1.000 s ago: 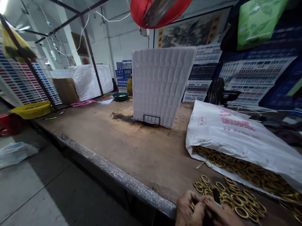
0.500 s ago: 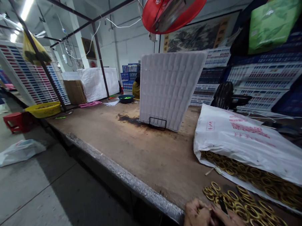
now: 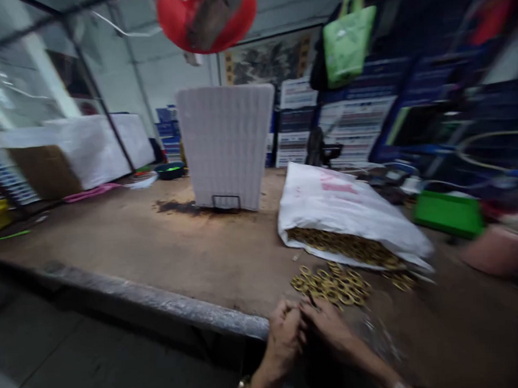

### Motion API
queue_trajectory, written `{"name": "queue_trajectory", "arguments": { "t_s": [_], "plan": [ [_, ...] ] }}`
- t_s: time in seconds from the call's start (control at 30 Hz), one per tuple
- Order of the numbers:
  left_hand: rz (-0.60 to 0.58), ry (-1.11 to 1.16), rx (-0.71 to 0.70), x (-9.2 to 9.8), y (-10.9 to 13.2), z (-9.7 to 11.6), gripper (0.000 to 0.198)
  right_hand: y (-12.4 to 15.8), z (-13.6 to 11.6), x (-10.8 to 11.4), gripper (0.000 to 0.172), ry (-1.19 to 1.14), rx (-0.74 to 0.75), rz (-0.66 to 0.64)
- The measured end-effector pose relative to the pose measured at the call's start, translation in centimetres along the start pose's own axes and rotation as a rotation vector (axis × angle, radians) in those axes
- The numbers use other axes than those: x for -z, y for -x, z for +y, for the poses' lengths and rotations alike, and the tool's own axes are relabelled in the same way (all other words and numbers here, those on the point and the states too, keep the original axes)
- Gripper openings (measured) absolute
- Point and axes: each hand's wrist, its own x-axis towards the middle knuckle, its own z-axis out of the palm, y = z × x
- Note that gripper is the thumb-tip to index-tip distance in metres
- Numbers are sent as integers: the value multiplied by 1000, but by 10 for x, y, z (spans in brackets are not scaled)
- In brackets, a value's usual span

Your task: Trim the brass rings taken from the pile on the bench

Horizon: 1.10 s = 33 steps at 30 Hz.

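At the table's front edge my left hand is closed, its fingertips pinched together; whatever they hold is hidden and blurred. Right beside it, almost touching, my right hand is closed too. A thin dark tool pokes up from its fingers, too blurred to name more exactly. Just beyond both hands lies a loose pile of brass-coloured rings. Behind the pile a white woven sack rests on its side, its mouth facing me and full of more such rings.
On the brown table a tall white ribbed panel stands upright in a black wire holder. A red fan hangs above. To the right are a green tray and a pink container. Stacked crates line the back.
The view has swung to the right, so hands, rings and sack appear further left, and the green tray has come into sight. Both hands stay close together beside the rings.
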Motion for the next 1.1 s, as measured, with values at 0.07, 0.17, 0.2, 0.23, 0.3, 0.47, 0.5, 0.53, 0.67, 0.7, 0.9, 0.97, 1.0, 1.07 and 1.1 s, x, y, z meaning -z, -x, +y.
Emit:
{"name": "queue_trajectory", "arguments": {
  "t_s": [0.07,0.17,0.2,0.23,0.3,0.47,0.5,0.53,0.67,0.7,0.9,0.97,1.0,1.07,1.1],
  "plan": [
    [-24,-30,-5,0,2,0,25,5,-6,3,34,-20,32,-7],
    [-87,-37,23,-3,4,-2,29,13,-7,11,33,-19,66,-27],
    [-118,-40,37,-5,5,-3,30,17,-5,14,33,-19,79,-35],
    [-142,-41,47,-7,6,-5,31,21,-3,17,34,-24,90,-41],
    [-185,-38,74,-13,10,-7,32,28,3,23,34,-45,108,-50],
    [-265,18,129,-29,16,-12,30,39,17,40,34,-29,87,-5],
    [-265,32,141,-31,16,-12,29,40,18,43,33,-7,73,34],
    [-257,42,151,-33,16,-12,29,41,18,46,32,25,62,78],
    [-224,-15,156,-38,14,-11,29,47,17,51,21,273,145,140],
    [-220,-43,140,-39,13,-12,29,49,17,50,16,353,190,123],
    [-192,-88,60,-37,9,-23,26,55,18,48,28,683,259,97],
    [-187,-104,46,-36,9,-26,25,54,20,48,29,713,254,92],
    [-185,-113,41,-35,8,-27,25,53,21,48,28,718,249,93],
    [-188,-126,37,-34,8,-27,25,53,23,48,28,717,243,96],
    [-191,-130,42,-34,9,-27,25,53,23,48,27,716,245,98]
  ]
}}
